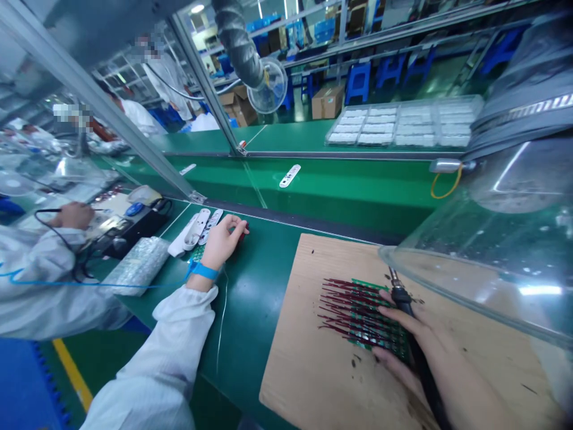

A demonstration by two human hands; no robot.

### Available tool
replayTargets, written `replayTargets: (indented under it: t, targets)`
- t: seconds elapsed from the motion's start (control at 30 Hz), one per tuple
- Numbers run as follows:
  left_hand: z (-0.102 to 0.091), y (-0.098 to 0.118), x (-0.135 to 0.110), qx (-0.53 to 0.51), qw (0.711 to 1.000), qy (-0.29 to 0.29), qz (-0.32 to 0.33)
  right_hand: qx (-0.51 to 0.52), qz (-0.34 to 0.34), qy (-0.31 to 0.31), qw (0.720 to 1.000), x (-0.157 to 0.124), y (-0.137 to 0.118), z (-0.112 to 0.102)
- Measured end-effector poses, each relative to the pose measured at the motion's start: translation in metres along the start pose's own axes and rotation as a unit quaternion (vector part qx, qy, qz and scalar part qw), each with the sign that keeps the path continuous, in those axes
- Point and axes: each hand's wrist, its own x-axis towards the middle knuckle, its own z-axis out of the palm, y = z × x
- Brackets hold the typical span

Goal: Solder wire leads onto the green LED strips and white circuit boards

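Note:
My left hand (219, 242), with a blue strap (203, 270) round its wrist, is closed in a pinch over the green bench. Something small and dark red shows at its fingertips, too hidden to name. White plastic shells (197, 228) lie just left of that hand. My right hand (432, 346) holds a black soldering iron (405, 301), its metal tip pointing up and away. Fingers of the same hand rest along the edge of a green circuit board panel (394, 343). Dark red wires (340, 307) stick out from this panel to the left in rows.
A brown board (290, 358) lies under the panel. A clear fume hood (492, 263) hangs close above my right hand. Beyond the rail, a white shell (290, 175) and a divided clear tray (403, 122) sit on green surfaces. To the left a co-worker's hand (76, 215) works beside a bubble-wrap bundle (138, 266).

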Motion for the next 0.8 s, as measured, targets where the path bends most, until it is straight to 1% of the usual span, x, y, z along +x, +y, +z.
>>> replayTargets:
  t: [0.03, 0.1, 0.2, 0.3, 0.37, 0.4, 0.47, 0.57, 0.6, 0.63, 0.67, 0.8]
  targets:
    - [0.004, 0.008, -0.005, -0.038, 0.999, -0.016, 0.016, 0.004, 0.001, 0.015, 1.0, 0.001, 0.001, -0.001]
    - [0.018, 0.03, -0.021, -0.123, 0.989, -0.069, 0.042, 0.011, 0.004, 0.035, 0.999, 0.001, 0.004, -0.003]
    - [0.042, 0.077, -0.049, -0.207, 0.956, -0.184, 0.092, 0.045, 0.025, 0.055, 0.997, 0.001, 0.005, -0.008]
    - [0.056, 0.126, -0.069, -0.213, 0.91, -0.299, 0.191, 0.086, 0.03, 0.048, 0.995, 0.003, 0.0, -0.018]
    - [0.06, 0.151, -0.075, -0.191, 0.883, -0.35, 0.247, 0.097, 0.038, 0.042, 0.994, 0.002, -0.003, -0.027]
    - [0.062, 0.16, -0.077, -0.186, 0.873, -0.369, 0.259, 0.098, 0.048, 0.042, 0.993, 0.001, -0.003, -0.033]
    - [0.065, 0.173, -0.08, -0.201, 0.856, -0.407, 0.247, 0.098, 0.07, 0.039, 0.992, -0.005, -0.001, -0.043]
    - [0.074, 0.184, -0.089, -0.263, 0.816, -0.476, 0.193, 0.091, 0.106, 0.029, 0.99, -0.02, 0.005, -0.056]
    - [0.077, 0.187, -0.093, -0.279, 0.806, -0.49, 0.182, 0.085, 0.118, 0.032, 0.989, -0.024, 0.007, -0.059]
    - [0.08, 0.189, -0.097, -0.286, 0.802, -0.493, 0.176, 0.081, 0.13, 0.04, 0.987, -0.028, 0.008, -0.061]
    - [0.084, 0.192, -0.1, -0.289, 0.805, -0.488, 0.173, 0.079, 0.141, 0.05, 0.986, -0.031, 0.008, -0.063]
    - [0.091, 0.197, -0.106, -0.285, 0.839, -0.437, 0.154, 0.088, 0.151, 0.087, 0.981, -0.031, 0.005, -0.063]
